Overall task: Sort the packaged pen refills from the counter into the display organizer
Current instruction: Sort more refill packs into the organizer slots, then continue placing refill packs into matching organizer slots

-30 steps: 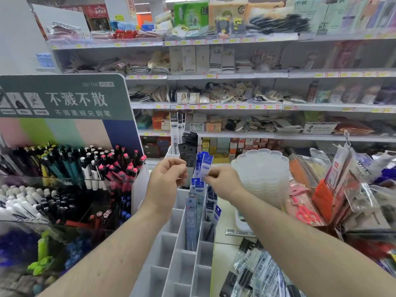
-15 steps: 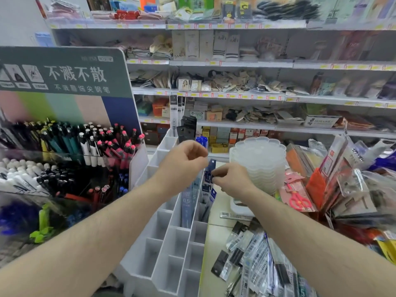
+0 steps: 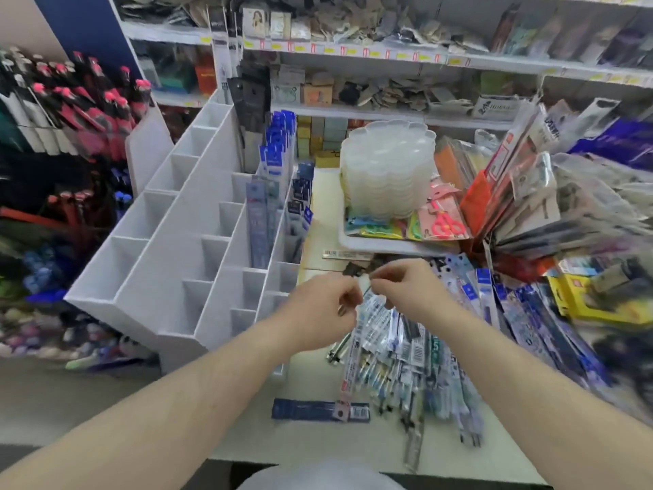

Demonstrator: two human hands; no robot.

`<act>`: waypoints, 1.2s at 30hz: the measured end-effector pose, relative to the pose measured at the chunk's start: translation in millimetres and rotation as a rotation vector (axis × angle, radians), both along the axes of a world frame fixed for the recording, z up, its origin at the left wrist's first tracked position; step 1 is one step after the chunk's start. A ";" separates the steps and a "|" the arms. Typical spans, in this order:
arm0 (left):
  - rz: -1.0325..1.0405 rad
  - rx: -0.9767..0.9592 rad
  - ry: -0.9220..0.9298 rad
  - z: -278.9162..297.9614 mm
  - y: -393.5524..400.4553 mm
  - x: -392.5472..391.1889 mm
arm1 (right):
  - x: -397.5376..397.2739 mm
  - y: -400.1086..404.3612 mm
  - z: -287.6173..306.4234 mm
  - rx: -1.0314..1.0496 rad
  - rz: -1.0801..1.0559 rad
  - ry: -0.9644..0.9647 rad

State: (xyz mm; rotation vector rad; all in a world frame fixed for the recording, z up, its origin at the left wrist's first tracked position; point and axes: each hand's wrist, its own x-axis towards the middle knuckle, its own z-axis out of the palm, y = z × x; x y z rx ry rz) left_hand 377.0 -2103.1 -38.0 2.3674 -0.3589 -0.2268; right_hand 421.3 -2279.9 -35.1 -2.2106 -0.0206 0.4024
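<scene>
The white display organizer stands at the counter's left, with blue-topped refill packs upright in its right-hand compartments. A heap of packaged refills lies on the counter to its right. One dark blue pack lies flat and apart, near the front. My left hand and my right hand meet fingertip to fingertip over the top of the heap. Both pinch the upper end of a clear refill pack; the frame is blurred there.
A stack of translucent scalloped trays and pink scissors packs sit behind the heap. Hanging packets crowd the right. A pen display fills the left. Stocked shelves run behind.
Both hands have come down from the organizer's upper compartments to the heap on the counter. The blue-topped packs they held now stand in the organizer. The view has tilted downward.
</scene>
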 end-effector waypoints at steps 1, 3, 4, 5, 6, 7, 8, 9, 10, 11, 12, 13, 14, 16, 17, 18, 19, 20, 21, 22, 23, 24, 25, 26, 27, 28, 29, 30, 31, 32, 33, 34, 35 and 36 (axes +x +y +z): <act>-0.069 0.097 0.030 -15.6 0.6 -3.0 | -6.7 -7.5 -4.8 -0.008 -0.044 0.020; -0.211 0.306 0.099 -40.9 1.5 -10.6 | -21.0 -20.8 -12.0 -0.038 -0.082 0.068; -0.268 0.400 0.141 -50.2 0.6 -15.4 | -28.5 -26.0 -15.5 -0.067 -0.063 0.099; -0.311 0.484 0.178 -57.4 -1.7 -20.4 | -35.7 -30.4 -19.9 -0.108 -0.023 0.131; -0.341 0.558 0.209 -64.0 -4.9 -24.1 | -42.0 -33.5 -24.9 -0.159 0.027 0.162; -0.362 0.620 0.229 -69.1 -8.9 -26.6 | -47.3 -35.6 -29.7 -0.212 0.071 0.187; -0.372 0.670 0.243 -73.8 -13.5 -28.3 | -51.5 -37.0 -34.4 -0.257 0.102 0.202; -0.364 0.702 0.255 -78.2 -18.2 -29.9 | -54.5 -38.0 -38.2 -0.286 0.114 0.203; -0.338 0.711 0.265 -82.5 -23.6 -31.8 | -56.5 -39.6 -41.6 -0.305 0.110 0.195; -0.300 0.702 0.272 -86.2 -28.8 -34.2 | -57.8 -41.3 -43.5 -0.313 0.100 0.178; -0.256 0.687 0.268 -89.2 -33.8 -36.6 | -58.7 -43.4 -44.6 -0.317 0.087 0.161; -0.222 0.681 0.255 -91.3 -38.6 -38.9 | -59.7 -46.1 -45.3 -0.317 0.077 0.148; -0.205 0.689 0.240 -93.2 -42.8 -40.7 | -60.9 -49.3 -46.2 -0.315 0.075 0.138; -0.204 0.723 0.234 -95.6 -48.0 -42.0 | -64.7 -55.9 -47.8 -0.316 0.096 0.129; -0.206 0.734 0.247 -95.0 -48.6 -41.3 | -66.3 -58.9 -48.5 -0.312 0.106 0.125; -0.208 0.740 0.262 -93.9 -47.4 -39.7 | -67.2 -62.0 -50.2 -0.297 0.107 0.121; -0.211 0.744 0.272 -92.0 -44.9 -37.9 | -67.6 -64.7 -51.6 -0.275 0.102 0.119; -0.215 0.748 0.276 -89.3 -41.8 -36.5 | -67.6 -66.8 -53.2 -0.253 0.095 0.120; -0.215 0.756 0.273 -86.7 -37.8 -35.7 | -67.3 -68.0 -54.0 -0.232 0.087 0.121; -0.217 0.772 0.262 -84.4 -34.1 -35.9 | -66.8 -68.8 -55.2 -0.216 0.079 0.121; -0.222 0.798 0.248 -83.0 -31.0 -36.9 | -66.7 -69.1 -56.1 -0.209 0.074 0.119; -0.228 0.831 0.238 -81.0 -28.6 -38.7 | -66.8 -68.9 -57.2 -0.210 0.068 0.115; -0.236 0.865 0.237 -79.0 -27.2 -41.3 | -67.4 -68.5 -57.9 -0.213 0.058 0.109; -0.239 0.895 0.247 -77.7 -26.4 -44.5 | -67.6 -67.3 -58.7 -0.217 0.041 0.105; -0.233 0.912 0.269 -77.1 -26.3 -47.6 | -67.8 -65.6 -58.7 -0.224 0.022 0.101; -0.223 0.916 0.300 -76.9 -26.9 -49.9 | -67.8 -63.8 -59.2 -0.239 0.005 0.100; -0.220 0.913 0.322 -77.5 -27.7 -51.4 | -67.6 -61.5 -59.5 -0.260 -0.010 0.097; -0.230 0.912 0.328 -79.4 -28.4 -51.9 | -67.1 -59.1 -60.0 -0.290 -0.021 0.099; -0.245 0.914 0.324 -81.8 -29.2 -51.3 | -66.8 -56.4 -59.3 -0.329 -0.027 0.101; -0.261 0.912 0.325 -84.8 -29.3 -49.7 | -66.5 -53.1 -58.3 -0.382 -0.023 0.101; -0.275 0.897 0.332 -87.2 -28.5 -46.9 | -66.1 -49.5 -57.6 -0.442 -0.012 0.099; -0.289 0.874 0.345 -88.3 -27.5 -43.4 | -65.6 -45.8 -57.0 -0.503 0.003 0.106; -0.298 0.850 0.357 -88.6 -26.3 -39.5 | -64.6 -42.3 -57.3 -0.557 0.015 0.130; -0.303 0.827 0.366 -89.0 -25.0 -35.9 | -63.0 -38.9 -58.3 -0.600 0.023 0.168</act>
